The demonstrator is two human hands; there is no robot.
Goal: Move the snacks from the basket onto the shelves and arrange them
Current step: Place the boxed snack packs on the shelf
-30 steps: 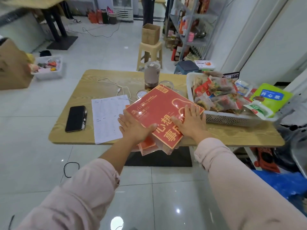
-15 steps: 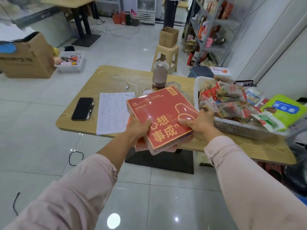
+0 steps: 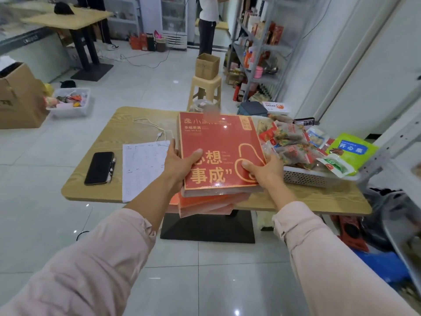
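Note:
I hold a stack of flat red snack boxes [image 3: 218,142] lifted above the wooden table [image 3: 319,201]. My left hand [image 3: 180,166] grips the stack's left edge, thumb on the top box. My right hand [image 3: 265,171] grips its right edge, thumb on top too. Orange boxes [image 3: 205,205] show beneath the top one. The white basket [image 3: 305,177] sits on the table's right end, piled with snack packets [image 3: 289,142] and a green bag [image 3: 352,151]. A metal shelf rack [image 3: 259,53] with goods stands at the back right.
A black phone [image 3: 100,167], a paper sheet [image 3: 141,169] and a white cable [image 3: 155,128] lie on the table's left half. Behind it a stool [image 3: 205,90] carries a small carton [image 3: 207,66]. A person [image 3: 208,21] stands at the back. A cardboard box [image 3: 18,96] and bin [image 3: 70,101] sit left.
Both hands have lifted the stack of red boxes off the table edge and squared it up in front of me. My view has risen and turned toward the back of the room.

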